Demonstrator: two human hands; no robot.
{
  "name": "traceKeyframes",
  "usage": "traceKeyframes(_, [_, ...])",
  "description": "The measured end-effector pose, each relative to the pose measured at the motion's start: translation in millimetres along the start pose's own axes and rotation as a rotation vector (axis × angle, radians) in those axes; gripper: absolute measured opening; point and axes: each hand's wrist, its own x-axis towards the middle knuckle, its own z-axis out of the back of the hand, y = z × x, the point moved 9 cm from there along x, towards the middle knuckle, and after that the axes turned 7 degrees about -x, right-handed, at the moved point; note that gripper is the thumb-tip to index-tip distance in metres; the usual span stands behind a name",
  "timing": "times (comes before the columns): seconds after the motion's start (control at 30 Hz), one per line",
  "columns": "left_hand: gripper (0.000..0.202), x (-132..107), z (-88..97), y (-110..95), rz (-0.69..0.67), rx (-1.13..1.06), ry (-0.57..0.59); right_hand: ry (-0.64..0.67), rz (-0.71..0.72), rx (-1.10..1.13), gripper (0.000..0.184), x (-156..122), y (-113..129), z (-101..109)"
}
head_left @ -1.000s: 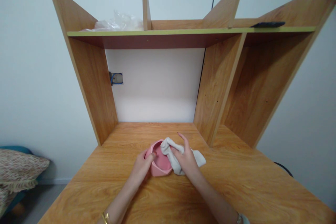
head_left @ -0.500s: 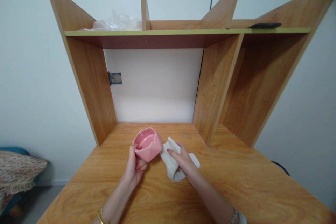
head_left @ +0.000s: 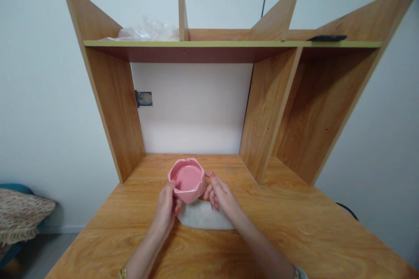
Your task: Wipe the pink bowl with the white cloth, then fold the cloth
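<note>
A pink faceted ceramic bowl (head_left: 187,179) is held up above the wooden desk (head_left: 294,226), its opening facing me. My left hand (head_left: 166,209) grips its left side and underside, fingers curled round it. My right hand (head_left: 220,195) touches the bowl's right side with its fingertips, fingers bent against it. A whitish cloth (head_left: 204,220) lies flat on the desk directly beneath both hands and the bowl, held by neither hand.
The desk has a wooden hutch with upright panels (head_left: 113,91) and a shelf (head_left: 229,44) above. Crumpled clear plastic (head_left: 145,31) and a dark flat object (head_left: 327,38) lie on the shelf. A patterned cushion (head_left: 22,213) shows at far left.
My right hand has let go of the cloth, which now lies flat on the desk, and has moved to the bowl's right side. The bowl has turned its opening toward me.
</note>
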Motion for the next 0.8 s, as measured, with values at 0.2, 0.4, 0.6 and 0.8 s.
traceKeyframes(0.2, [0.044,-2,-5.2,5,-0.014,0.088,0.012,0.037,-0.094,-0.087,0.069,-11,13,-1])
traceKeyframes(0.4, [0.049,-8,-17.8,12,0.001,0.14,0.058,0.007,-0.121,-0.229,0.04,-9,8,10])
traceKeyframes(0.6, [0.077,-12,-33.9,23,0.032,0.175,0.21,-0.071,-0.04,-0.343,0.022,3,17,41])
traceKeyframes(0.8, [0.062,-3,-15.9,14,-0.053,0.277,0.149,-0.307,-0.152,-0.454,0.047,9,-6,120])
